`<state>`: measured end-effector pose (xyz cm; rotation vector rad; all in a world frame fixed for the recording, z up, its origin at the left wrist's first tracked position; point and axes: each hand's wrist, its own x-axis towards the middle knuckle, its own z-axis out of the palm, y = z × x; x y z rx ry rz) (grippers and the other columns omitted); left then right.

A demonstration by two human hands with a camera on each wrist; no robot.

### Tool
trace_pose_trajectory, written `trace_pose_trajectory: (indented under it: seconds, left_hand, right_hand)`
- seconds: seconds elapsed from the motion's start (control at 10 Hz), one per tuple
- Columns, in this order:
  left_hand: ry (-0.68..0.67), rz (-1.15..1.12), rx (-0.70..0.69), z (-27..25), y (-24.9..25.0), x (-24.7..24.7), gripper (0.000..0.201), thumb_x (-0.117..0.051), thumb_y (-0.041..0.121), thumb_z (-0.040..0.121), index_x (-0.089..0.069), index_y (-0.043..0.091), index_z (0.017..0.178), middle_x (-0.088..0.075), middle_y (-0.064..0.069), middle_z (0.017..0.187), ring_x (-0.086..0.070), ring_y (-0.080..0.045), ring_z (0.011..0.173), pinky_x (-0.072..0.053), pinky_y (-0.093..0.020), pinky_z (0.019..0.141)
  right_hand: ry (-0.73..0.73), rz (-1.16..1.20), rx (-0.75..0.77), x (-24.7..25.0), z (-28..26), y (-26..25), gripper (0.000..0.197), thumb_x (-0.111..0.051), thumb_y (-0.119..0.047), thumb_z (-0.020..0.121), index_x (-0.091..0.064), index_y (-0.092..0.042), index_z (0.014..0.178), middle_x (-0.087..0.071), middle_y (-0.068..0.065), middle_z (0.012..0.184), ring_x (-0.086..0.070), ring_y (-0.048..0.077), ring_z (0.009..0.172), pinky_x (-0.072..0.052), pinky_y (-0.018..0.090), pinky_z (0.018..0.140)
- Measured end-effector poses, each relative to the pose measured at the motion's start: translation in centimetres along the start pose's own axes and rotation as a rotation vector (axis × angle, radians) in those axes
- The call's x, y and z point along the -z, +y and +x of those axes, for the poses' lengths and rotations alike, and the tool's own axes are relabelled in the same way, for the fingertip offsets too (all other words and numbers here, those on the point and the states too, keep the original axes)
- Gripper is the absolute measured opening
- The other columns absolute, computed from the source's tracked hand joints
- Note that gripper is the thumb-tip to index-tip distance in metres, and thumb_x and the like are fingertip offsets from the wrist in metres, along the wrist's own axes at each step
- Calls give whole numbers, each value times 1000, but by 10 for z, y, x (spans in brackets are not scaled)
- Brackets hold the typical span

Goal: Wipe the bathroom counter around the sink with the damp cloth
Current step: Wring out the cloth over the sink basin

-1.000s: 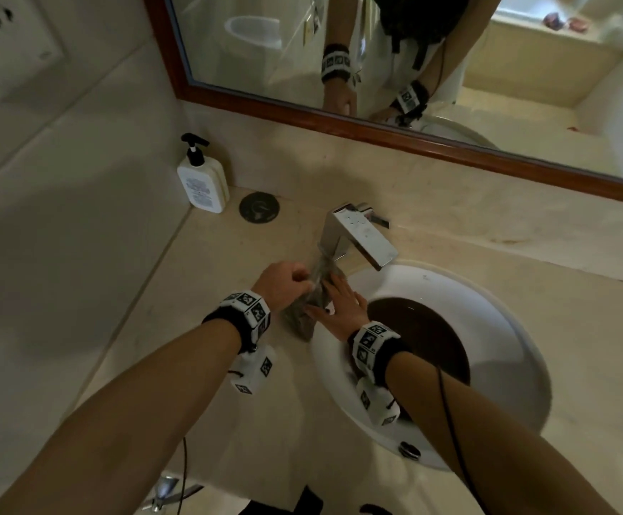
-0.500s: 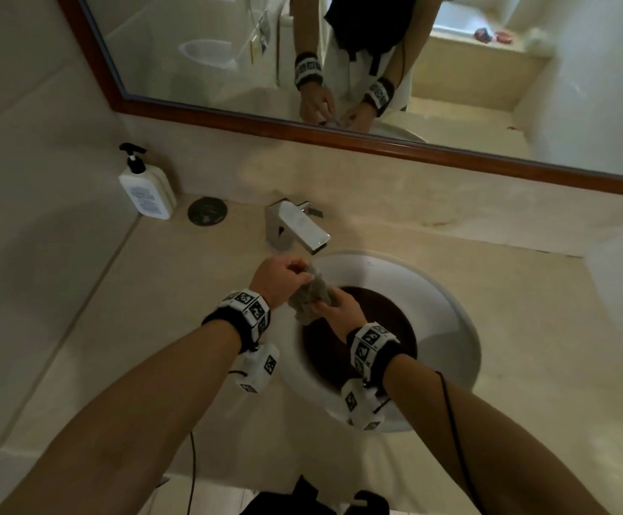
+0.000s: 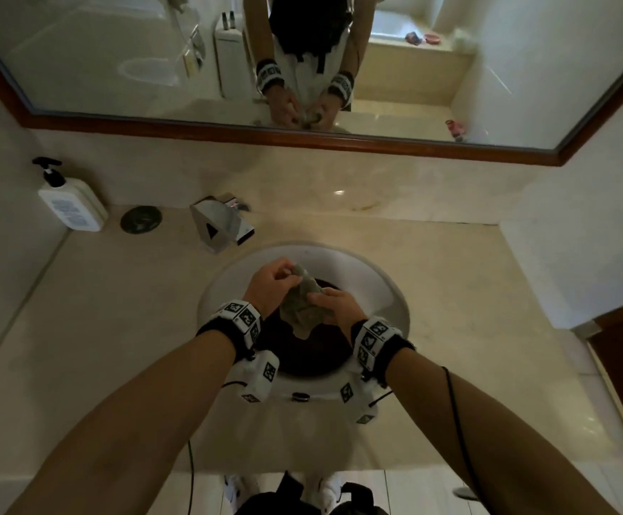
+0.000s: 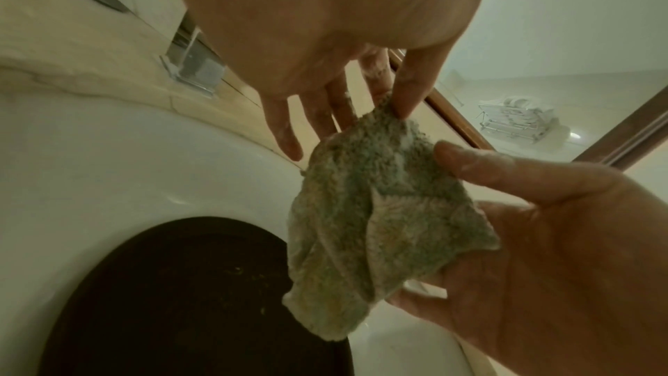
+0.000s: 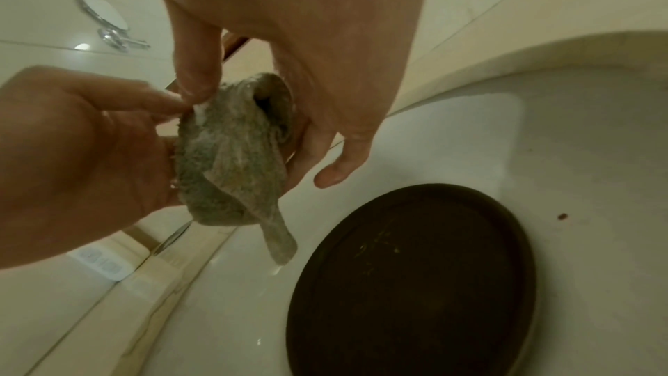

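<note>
A damp grey-green cloth [image 3: 302, 308] hangs crumpled over the middle of the white sink [image 3: 377, 276], held between both hands. My left hand [image 3: 284, 276] pinches its top corner; in the left wrist view thumb and forefinger of that left hand [image 4: 383, 102] nip the cloth [image 4: 379, 210]. My right hand [image 3: 321, 297] grips the cloth from the right side, thumb on top and fingers beneath. In the right wrist view the right hand [image 5: 260, 130] wraps round the cloth [image 5: 231, 153]. The beige counter [image 3: 116, 328] surrounds the sink.
A dark round disc [image 3: 313, 356] lies in the basin's bottom. A square chrome faucet [image 3: 221, 224] stands behind the sink at the left. Further left are a dark round cap [image 3: 141, 219] and a white pump bottle [image 3: 70, 202] by the wall. A framed mirror [image 3: 302, 137] runs above.
Both hands have carried the cloth away from the faucet's base to above the middle of the basin. The cloth now hangs free between them.
</note>
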<state>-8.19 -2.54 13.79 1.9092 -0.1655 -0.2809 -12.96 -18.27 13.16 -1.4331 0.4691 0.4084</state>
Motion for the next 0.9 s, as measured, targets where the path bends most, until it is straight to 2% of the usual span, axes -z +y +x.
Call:
trace_pose_trajectory:
  seconds: [0.1,0.2,0.3,0.4,0.5,0.6,0.7,0.8,0.9]
  left_hand:
    - [-27,3,-1,-2,1,-11,17,-66,6,84,-61,22,88,-61,-8,79,-59,-24,78,-52,-40,77]
    - [-60,6,25,-2,0,-20,33,-69,2,81,-62,20,108,-61,-8,79,-59,-23,78,-54,-43,81]
    - [-74,28,35,-2,-1,-29,48,-72,3,79,-59,18,123,-61,-8,81,-60,-23,80,-54,-40,81]
    - [-113,41,79,-2,-4,-34,61,-71,6,81,-50,21,137,-61,-11,88,-62,-25,82,-57,-35,66]
    - [-123,50,149,-1,-7,-40,65,-69,6,83,-44,26,140,-62,-17,94,-64,-25,79,-53,-25,48]
    - [-125,71,209,1,-15,-43,68,-69,8,83,-42,28,142,-62,-15,100,-65,-28,85,-57,-32,51]
    - [-139,88,280,3,-23,-41,68,-70,13,83,-39,30,142,-62,-12,106,-65,-29,89,-60,-38,58]
    - [-179,203,327,9,-34,-39,65,-70,21,84,-39,35,139,-62,-11,111,-64,-29,91,-59,-39,68]
    - [-214,408,388,13,-45,-32,69,-71,35,82,-35,31,142,-54,-11,132,-58,-31,112,-51,-37,88]
  right_hand:
    - [22,90,-44,15,-8,1,3,-63,-8,90,-60,-8,91,-63,12,86,-68,19,65,-60,32,67]
    - [48,21,-62,28,-12,2,6,-66,-13,88,-62,-15,93,-66,11,98,-65,31,92,-56,48,85]
    - [62,10,-58,35,-16,-1,10,-64,-12,89,-62,-16,98,-66,9,98,-64,31,94,-58,43,76]
    - [115,26,-54,37,-14,-3,16,-63,-8,88,-62,-15,102,-64,12,104,-62,33,99,-58,40,67]
    - [160,6,-78,38,-5,-1,21,-62,-6,87,-62,-16,106,-64,12,108,-61,33,102,-57,37,58]
    - [177,-34,-105,36,6,4,22,-61,-6,88,-62,-18,106,-62,12,109,-60,34,98,-54,35,53]
    - [174,-82,-130,31,18,10,26,-58,-5,90,-60,-16,114,-61,12,108,-60,33,92,-52,34,50]
    - [199,-192,-161,25,32,19,32,-60,-10,89,-59,-20,120,-62,11,113,-61,30,94,-57,40,62]
    - [235,-426,-159,22,47,32,58,-67,-19,84,-46,-25,137,-56,8,130,-58,28,109,-54,37,87]
